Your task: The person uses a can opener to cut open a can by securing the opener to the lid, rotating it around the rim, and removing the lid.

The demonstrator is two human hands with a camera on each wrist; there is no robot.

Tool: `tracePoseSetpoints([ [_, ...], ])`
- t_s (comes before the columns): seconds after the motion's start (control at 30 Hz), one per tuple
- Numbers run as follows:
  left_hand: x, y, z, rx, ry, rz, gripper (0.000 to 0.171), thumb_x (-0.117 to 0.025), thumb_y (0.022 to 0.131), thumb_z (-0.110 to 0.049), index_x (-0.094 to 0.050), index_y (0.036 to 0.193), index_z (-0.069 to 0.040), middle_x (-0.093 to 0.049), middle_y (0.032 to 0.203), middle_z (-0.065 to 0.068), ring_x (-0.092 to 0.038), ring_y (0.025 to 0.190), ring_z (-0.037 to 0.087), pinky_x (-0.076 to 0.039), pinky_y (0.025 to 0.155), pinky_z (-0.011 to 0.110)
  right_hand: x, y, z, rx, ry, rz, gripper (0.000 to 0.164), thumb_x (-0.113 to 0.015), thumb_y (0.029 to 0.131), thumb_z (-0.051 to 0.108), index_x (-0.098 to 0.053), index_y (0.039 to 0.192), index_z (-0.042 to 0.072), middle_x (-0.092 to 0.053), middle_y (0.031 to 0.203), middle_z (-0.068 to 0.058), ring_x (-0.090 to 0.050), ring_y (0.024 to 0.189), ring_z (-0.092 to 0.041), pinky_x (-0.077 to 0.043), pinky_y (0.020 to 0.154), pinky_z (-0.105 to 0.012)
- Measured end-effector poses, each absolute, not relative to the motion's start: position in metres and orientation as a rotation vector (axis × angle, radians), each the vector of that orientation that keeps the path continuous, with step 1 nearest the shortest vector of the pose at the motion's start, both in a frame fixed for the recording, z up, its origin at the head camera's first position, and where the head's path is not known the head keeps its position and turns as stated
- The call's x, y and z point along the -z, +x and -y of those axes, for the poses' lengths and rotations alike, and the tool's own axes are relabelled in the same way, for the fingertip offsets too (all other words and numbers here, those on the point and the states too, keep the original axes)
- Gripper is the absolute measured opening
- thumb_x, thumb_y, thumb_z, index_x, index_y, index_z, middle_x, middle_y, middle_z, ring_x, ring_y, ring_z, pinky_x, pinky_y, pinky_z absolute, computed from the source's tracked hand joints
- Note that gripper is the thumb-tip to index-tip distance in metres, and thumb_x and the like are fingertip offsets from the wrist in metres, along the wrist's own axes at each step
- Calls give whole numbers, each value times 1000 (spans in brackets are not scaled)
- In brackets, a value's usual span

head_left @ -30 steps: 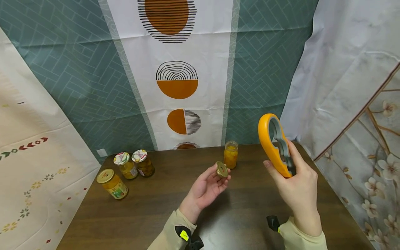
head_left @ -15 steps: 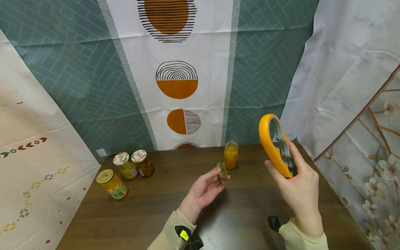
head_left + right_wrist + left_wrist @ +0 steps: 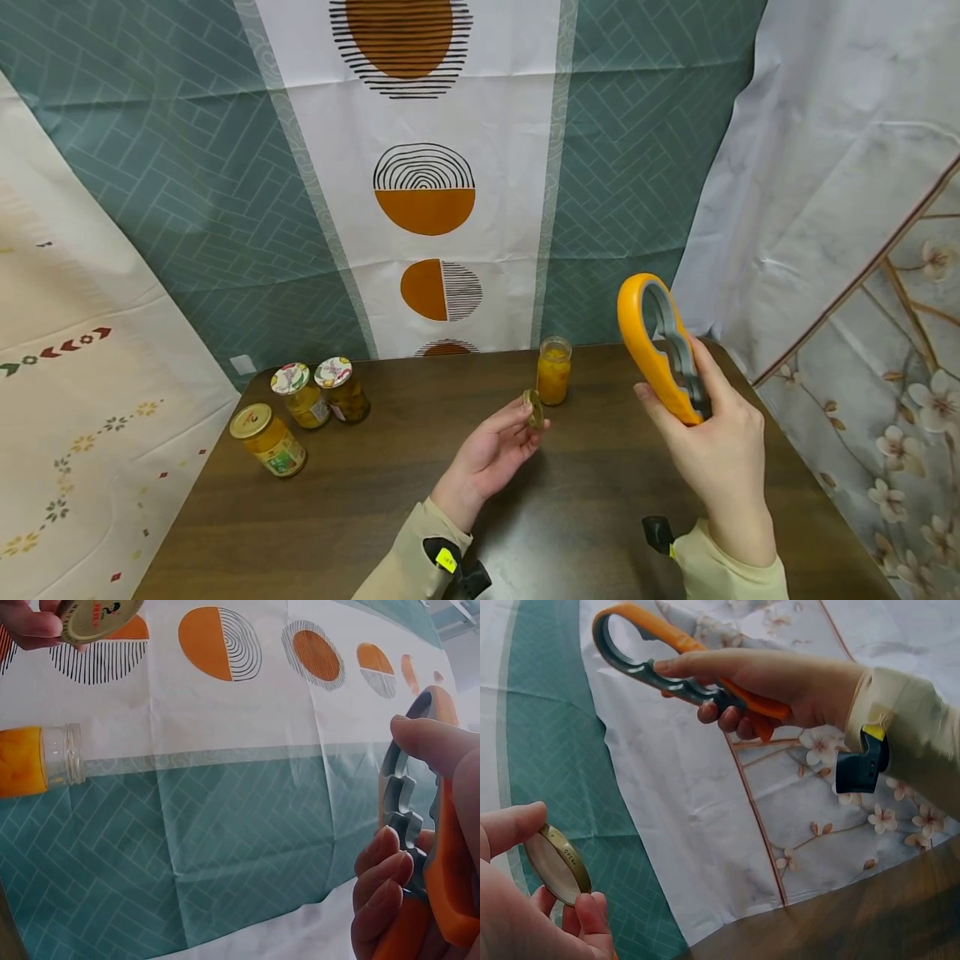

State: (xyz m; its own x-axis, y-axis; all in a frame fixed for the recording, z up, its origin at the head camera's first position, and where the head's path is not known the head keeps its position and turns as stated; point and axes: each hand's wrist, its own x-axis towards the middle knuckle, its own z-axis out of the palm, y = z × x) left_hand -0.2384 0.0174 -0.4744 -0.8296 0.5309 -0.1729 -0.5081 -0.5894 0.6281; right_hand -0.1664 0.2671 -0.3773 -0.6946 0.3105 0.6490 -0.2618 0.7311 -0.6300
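The dark wooden table is cut off at the near edge of the head view, and patterned cloths hang behind and beside it, the one at left covering the table's left corner. The right hand is raised above the table's right part, its fingers clenched around the lower end of one orange jar opener with a grey toothed inner edge; the opener stands nearly upright, its wide loop free above the fingers, and the palm hides its bottom end. The left hand is held palm up over the middle of the table and pinches one gold lid between thumb and fingertips; the head view shows the lid almost edge-on, so its face is hard to make out there, while the right wrist view shows red print on its top. There are four jars: one open jar of orange contents stands just behind the lid, and three lidded jars cluster at the table's far left, their labels too small to read.
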Motion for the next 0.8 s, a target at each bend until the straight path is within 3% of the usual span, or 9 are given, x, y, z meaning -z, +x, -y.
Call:
tracePoseSetpoints([
  [0.27,476,-242,-19,-2360,45,-1096,44,-59,99,-19,-45,137,-3,-57,108,-1,-57,96,16,-39,89,30,377,-165,-267,-927,-43,2162,78,-87,73,34,-51,141,45,-70,114,-7,-63,79,-27,-44,69,-50],
  [0.5,478,-243,-19,-2378,13,-1204,50,-62,98,-16,-44,141,2,-57,109,2,-57,93,16,-40,82,27,377,-165,-268,-923,-35,2156,79,-88,72,34,-52,141,44,-70,115,-7,-63,80,-29,-44,69,-51],
  [0.8,486,-248,-25,-2367,37,-1357,53,-66,93,-12,-47,140,2,-55,122,9,-57,96,17,-41,87,31,379,-166,-270,-907,-34,2173,76,-87,72,37,-54,139,43,-71,111,-4,-61,75,-28,-43,66,-51],
])
